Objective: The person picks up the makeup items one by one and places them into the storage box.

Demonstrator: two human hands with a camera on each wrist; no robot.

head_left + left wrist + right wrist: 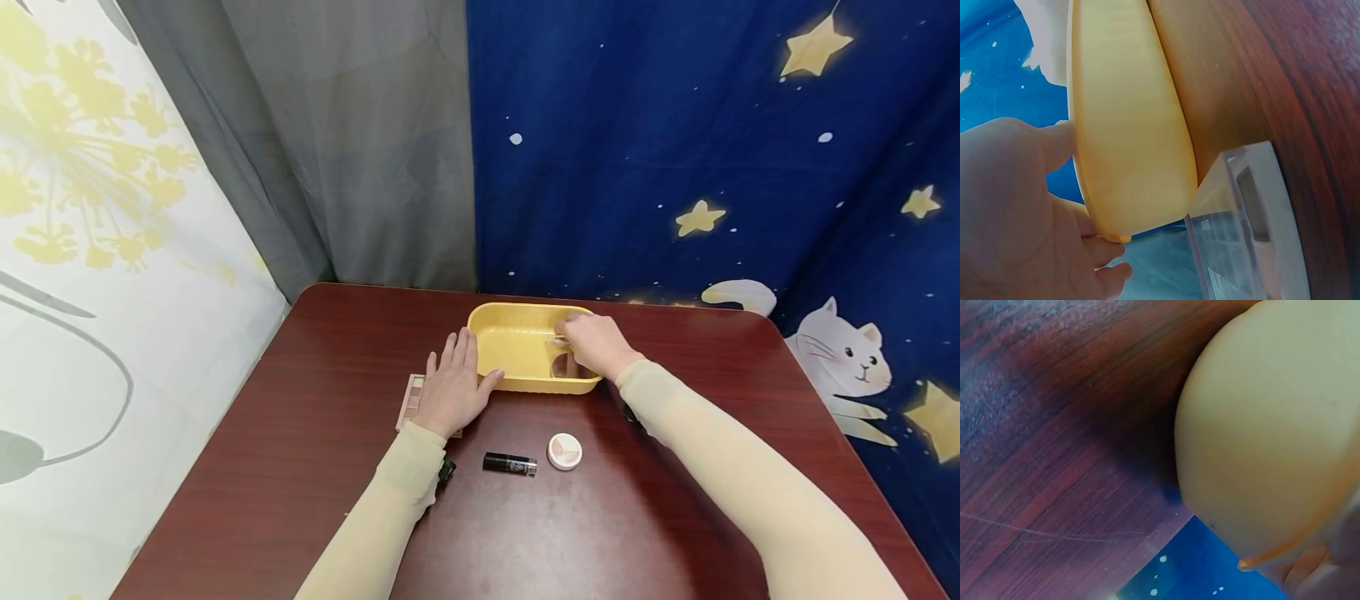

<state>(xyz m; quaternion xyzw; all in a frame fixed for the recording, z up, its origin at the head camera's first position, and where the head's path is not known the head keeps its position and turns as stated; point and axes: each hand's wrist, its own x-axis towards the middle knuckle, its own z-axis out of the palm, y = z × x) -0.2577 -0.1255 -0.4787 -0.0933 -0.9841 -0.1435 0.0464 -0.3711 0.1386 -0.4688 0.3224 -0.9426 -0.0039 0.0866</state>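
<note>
A yellow plastic tray (pixel 510 354) stands near the table's far edge. My left hand (pixel 453 387) rests against its left end, fingers stretched and thumb over the near rim; the left wrist view shows the thumb and fingertips at the rim. My right hand (pixel 596 342) reaches over the right end into the tray, fingers curled down around a small pale, partly clear item (pixel 557 340), mostly hidden. Beside it in the tray lies a round brownish item (pixel 559 365). An eyeshadow palette (pixel 410 404) with a clear lid lies partly under my left hand and close to the tray.
On the dark red wooden table (pixel 322 483), a black lipstick-like tube (pixel 510 463) and a round white compact (pixel 564 451) with pink segments lie nearer to me. Grey and blue starry curtains (pixel 660 150) hang right behind the far edge.
</note>
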